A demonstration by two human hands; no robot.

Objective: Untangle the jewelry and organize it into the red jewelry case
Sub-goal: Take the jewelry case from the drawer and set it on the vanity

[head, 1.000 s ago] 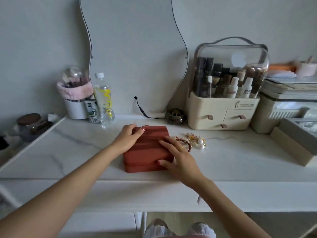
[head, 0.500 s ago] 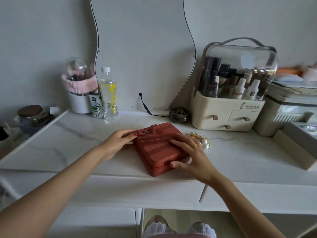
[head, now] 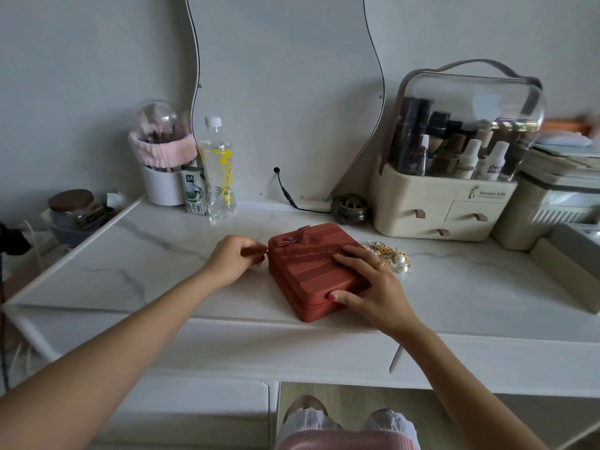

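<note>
The red jewelry case (head: 311, 271) lies closed and turned at an angle on the white marble desk (head: 136, 271). At the case's left edge, my left hand (head: 232, 259) pinches a small zipper pull between thumb and fingers. My right hand (head: 370, 284) rests on the lid with fingers spread, its thumb pressing the front right side. A tangled heap of jewelry (head: 391, 254), gold chains and white pearls, sits on the desk just right of the case, partly hidden behind my right hand.
A cream cosmetics organizer (head: 444, 203) with a clear dome stands at the back right. A water bottle (head: 217, 170), milk carton (head: 194, 196) and brush holder (head: 162, 164) stand at the back left. A small dark round pot (head: 350, 209) and a cable lie behind the case.
The case was turned so one corner points away from me. My left hand came off the lid to the left edge and pinched the zipper pull. My right hand stayed on the lid.
</note>
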